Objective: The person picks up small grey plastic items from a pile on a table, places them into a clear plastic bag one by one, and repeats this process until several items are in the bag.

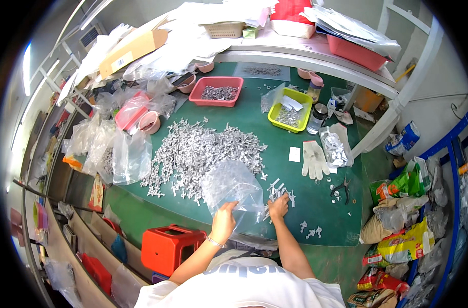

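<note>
Between the thumb and fingers of my left hand (224,219) is the edge of a clear plastic bag (233,184), which spreads over the near side of a large heap of small grey metal parts (198,154). To the right of the bag, my right hand (278,206) is closed on some of the same grey parts (275,188) in a small cluster near the table's front edge. Its fingertips are partly hidden among them. A few more loose parts (312,231) lie to the right of my right forearm.
Beyond the heap on the green table (193,112) stand a pink tray (221,101) and a yellow-green basket (275,123) of metal pieces. A white glove (314,160), pliers (345,189) and a jar (317,118) are at right. Plastic bags (133,156) crowd the left; a red stool (164,252) stands below.
</note>
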Available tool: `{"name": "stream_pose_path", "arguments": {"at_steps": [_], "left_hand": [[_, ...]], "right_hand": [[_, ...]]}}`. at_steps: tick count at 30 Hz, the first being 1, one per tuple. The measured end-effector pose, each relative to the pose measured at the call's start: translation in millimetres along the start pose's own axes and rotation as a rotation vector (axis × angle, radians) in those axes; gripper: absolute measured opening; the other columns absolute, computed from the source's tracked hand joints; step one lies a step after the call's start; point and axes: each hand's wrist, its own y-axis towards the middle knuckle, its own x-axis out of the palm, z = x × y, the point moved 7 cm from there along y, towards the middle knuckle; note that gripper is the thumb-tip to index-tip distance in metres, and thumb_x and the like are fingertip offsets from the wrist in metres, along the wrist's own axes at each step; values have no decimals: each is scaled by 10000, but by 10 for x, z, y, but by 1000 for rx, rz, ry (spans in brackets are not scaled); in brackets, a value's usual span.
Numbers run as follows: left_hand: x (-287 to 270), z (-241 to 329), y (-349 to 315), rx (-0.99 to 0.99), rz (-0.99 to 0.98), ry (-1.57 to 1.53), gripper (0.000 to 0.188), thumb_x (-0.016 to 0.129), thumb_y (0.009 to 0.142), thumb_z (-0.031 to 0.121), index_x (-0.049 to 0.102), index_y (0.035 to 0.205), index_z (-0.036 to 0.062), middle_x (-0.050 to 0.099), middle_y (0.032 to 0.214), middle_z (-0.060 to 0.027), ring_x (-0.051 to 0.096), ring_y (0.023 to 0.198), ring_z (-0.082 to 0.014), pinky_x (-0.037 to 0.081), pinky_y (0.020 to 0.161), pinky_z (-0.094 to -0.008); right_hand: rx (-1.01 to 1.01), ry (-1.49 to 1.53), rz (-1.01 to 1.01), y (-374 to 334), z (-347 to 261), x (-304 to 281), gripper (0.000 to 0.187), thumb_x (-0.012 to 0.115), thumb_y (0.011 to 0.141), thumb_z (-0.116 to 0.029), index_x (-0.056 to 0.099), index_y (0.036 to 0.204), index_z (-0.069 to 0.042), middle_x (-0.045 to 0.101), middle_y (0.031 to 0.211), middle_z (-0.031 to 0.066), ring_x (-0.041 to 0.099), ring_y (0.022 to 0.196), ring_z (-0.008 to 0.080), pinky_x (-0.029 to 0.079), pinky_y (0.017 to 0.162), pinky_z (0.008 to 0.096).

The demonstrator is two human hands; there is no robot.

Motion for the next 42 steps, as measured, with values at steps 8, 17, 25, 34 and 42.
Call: {"name": "stream_pose_path", "arguments": {"at_steps": [8,17,25,34,42], "left_hand": [[54,38,-60,-34,-19,62,404,420,688,-113,577,1034,22,583,978,-185,576,829,-384,475,727,-435],[272,121,39,30,-60,59,422,440,670,-104,568,1049,28,578,986,-185,572,819,-394,474,722,-447],[621,51,171,-1,-144,113,429,439,659,-98,584,1040,38,589,961,-192,573,834,-387,471,735,-438],[967,-16,414,7,-210,236,406,483,653,-87,552,1044,-3,584,918,-210,580,806,-392,481,699,-446],[864,331,572,113,-137,231,282,542,667,-52,508,947,-36,590,888,-216,612,773,-364,510,640,-425]], "right_hand": [[-87,69,-27,82,32,28,553,735,553,-230,493,981,23,591,936,211,600,843,361,502,730,409],[65,1316,-263,320,466,138,202,601,774,-75,550,962,-23,569,782,40,553,651,140,451,561,271],[21,1401,-522,506,311,-39,174,557,800,-120,542,951,-34,569,740,41,533,559,117,457,485,251],[-18,1576,-635,367,-4,-454,296,566,787,-222,508,1008,-34,602,801,83,536,502,132,453,408,243],[-65,1366,-1035,-389,-199,-703,446,591,760,-193,463,1129,24,608,923,133,601,701,160,499,569,247]]}}
